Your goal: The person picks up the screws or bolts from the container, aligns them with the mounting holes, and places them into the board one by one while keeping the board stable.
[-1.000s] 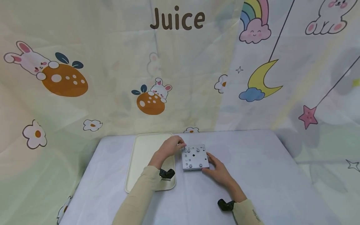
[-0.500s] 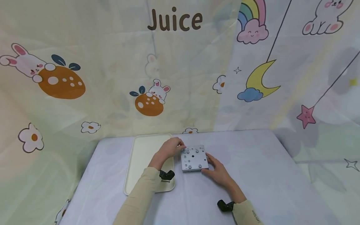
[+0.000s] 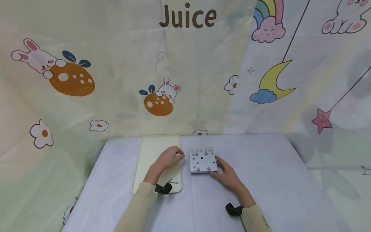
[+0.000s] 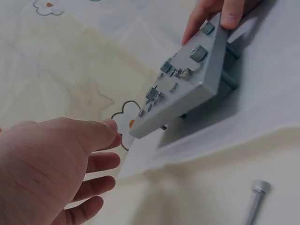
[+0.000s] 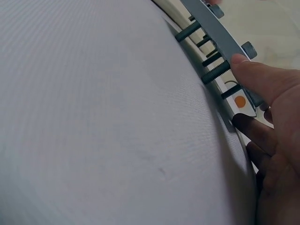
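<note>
A square silver metal plate (image 3: 205, 162) with several bolts set into its top lies on the table. Threaded bolt shanks (image 5: 216, 72) stick out below it, holding it off the cloth. My right hand (image 3: 229, 176) grips the plate's near right corner, its thumb (image 5: 262, 77) against the side edge. To the left of the plate, over the tray's right rim, my left hand (image 3: 168, 158) is loosely curled. Nothing shows between its thumb and fingers in the left wrist view, and it does not touch the plate.
A cream tray (image 3: 156, 143) lies on the left of the white-covered table (image 3: 255, 161). Loose silver screws (image 3: 174, 182) lie near its front right corner; one screw (image 4: 255, 201) shows in the left wrist view. A printed cloth (image 3: 200, 106) hangs behind.
My left hand has moved off the plate's far left corner, back left toward me over the tray. The right hand keeps its grip on the plate. The head view has shifted slightly.
</note>
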Demonstrator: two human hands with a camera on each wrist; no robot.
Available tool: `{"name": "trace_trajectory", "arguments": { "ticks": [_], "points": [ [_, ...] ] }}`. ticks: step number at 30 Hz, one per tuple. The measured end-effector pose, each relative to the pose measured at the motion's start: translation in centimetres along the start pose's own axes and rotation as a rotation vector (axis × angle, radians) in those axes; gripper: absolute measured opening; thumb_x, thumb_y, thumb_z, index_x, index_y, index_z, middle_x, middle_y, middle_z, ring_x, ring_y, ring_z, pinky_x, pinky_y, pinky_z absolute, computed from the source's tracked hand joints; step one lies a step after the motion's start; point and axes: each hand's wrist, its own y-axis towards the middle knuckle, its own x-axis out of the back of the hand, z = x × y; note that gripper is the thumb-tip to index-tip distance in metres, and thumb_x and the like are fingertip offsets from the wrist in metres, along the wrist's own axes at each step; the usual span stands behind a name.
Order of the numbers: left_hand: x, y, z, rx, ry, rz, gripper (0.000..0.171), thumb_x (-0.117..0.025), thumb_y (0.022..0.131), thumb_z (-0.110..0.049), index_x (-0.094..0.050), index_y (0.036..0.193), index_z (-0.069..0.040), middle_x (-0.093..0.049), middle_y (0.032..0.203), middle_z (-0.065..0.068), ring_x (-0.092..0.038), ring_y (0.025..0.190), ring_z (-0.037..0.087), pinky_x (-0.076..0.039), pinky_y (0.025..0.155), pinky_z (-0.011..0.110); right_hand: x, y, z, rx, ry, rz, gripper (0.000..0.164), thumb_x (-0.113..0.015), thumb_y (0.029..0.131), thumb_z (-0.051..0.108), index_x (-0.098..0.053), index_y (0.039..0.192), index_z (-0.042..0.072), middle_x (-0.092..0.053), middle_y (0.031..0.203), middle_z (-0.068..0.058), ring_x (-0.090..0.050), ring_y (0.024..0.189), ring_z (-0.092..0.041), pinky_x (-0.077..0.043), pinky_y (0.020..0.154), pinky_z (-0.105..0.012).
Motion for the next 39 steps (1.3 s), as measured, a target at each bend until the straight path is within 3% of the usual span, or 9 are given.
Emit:
{"name": "trace_trajectory", "arguments": {
  "ticks": [9,15,24,32,39],
  "points": [
    [-0.6,-6.7,1.0,0.013,-0.003,-0.108,0.011,-0.066,0.093,-0.025,-0.072,0.099,-0.018,-0.064,0.108,-0.002,-0.058,0.109,0.021,-0.048,0.090,0.040,0.1,0.0,-0.1,0.029,0.010,-0.005,0.089,-0.078,0.081,0.042,-0.031,0.152,0.016,-0.052,0.139,-0.013,-0.029,0.140,-0.032,-0.018,0.112,-0.053],
    [-1.4,-9.3,2.2,0.046,-0.043,-0.134,0.010,-0.073,0.088,-0.026,-0.072,0.096,-0.021,-0.064,0.106,-0.007,-0.058,0.109,0.020,-0.047,0.092,0.042,0.5,0.1,-0.3,0.015,0.019,0.014,0.090,-0.078,0.081,0.040,-0.029,0.153,0.015,-0.050,0.141,-0.015,-0.028,0.140,-0.033,-0.017,0.113,-0.054],
    [-2.3,-11.6,3.8,0.024,0.003,-0.189,0.013,-0.081,0.079,-0.026,-0.073,0.089,-0.022,-0.064,0.097,-0.010,-0.059,0.099,0.018,-0.049,0.084,0.038,-0.2,0.2,0.0,0.020,0.016,-0.004,0.090,-0.077,0.081,0.044,-0.030,0.153,0.015,-0.051,0.141,-0.013,-0.026,0.141,-0.032,-0.016,0.113,-0.055],
    [-3.1,-12.4,3.8,0.000,0.039,-0.291,0.017,-0.083,0.077,-0.021,-0.074,0.091,-0.018,-0.062,0.097,-0.010,-0.055,0.094,0.016,-0.049,0.080,0.035,-0.3,0.3,0.1,0.028,0.021,-0.007,0.090,-0.078,0.081,0.041,-0.029,0.153,0.019,-0.051,0.141,-0.012,-0.028,0.141,-0.031,-0.017,0.113,-0.053],
    [-3.9,-12.8,4.0,0.048,0.013,-0.341,0.015,-0.082,0.078,-0.018,-0.075,0.091,-0.014,-0.060,0.097,-0.008,-0.055,0.094,0.017,-0.048,0.081,0.037,-0.2,0.5,-0.1,-0.001,-0.024,0.013,0.094,-0.080,0.078,0.044,-0.027,0.153,0.022,-0.047,0.143,-0.014,-0.029,0.140,-0.033,-0.019,0.112,-0.056]
  ]
}}
